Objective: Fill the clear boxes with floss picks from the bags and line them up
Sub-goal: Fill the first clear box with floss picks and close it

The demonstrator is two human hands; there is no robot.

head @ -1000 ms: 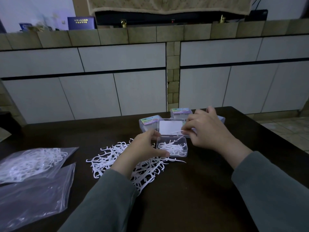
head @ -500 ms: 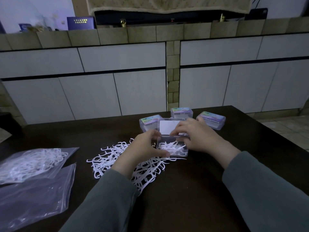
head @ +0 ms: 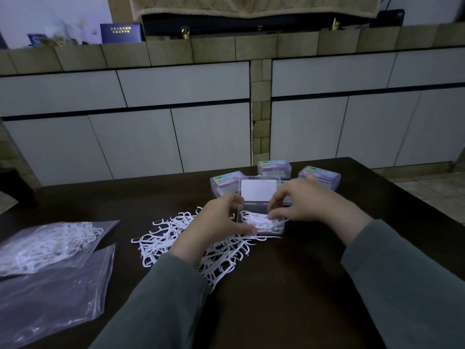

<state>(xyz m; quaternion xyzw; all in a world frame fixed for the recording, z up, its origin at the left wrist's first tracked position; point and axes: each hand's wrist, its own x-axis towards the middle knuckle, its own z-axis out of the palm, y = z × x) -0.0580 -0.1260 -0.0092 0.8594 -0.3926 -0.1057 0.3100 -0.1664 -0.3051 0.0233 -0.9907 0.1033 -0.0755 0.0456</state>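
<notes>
Both your forearms, in grey-green sleeves, reach forward from the bottom edge and angle inward. Your left hand (head: 218, 224) is cupped, fingers curled, thumb stretched out to the right. Your right hand (head: 305, 204) is arched palm-down, its fingertips (head: 273, 217) bent downward and seemingly pinched together, though the dim light blurs them.

Dim, bluish indoor light; soft detail; wide-angle bending at edges.

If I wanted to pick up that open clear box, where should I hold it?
Probably by its two short end walls, coming from above. The open box is low, its lid stands up at the back, and the left hand already holds its left end, so the ends look easiest.
</notes>
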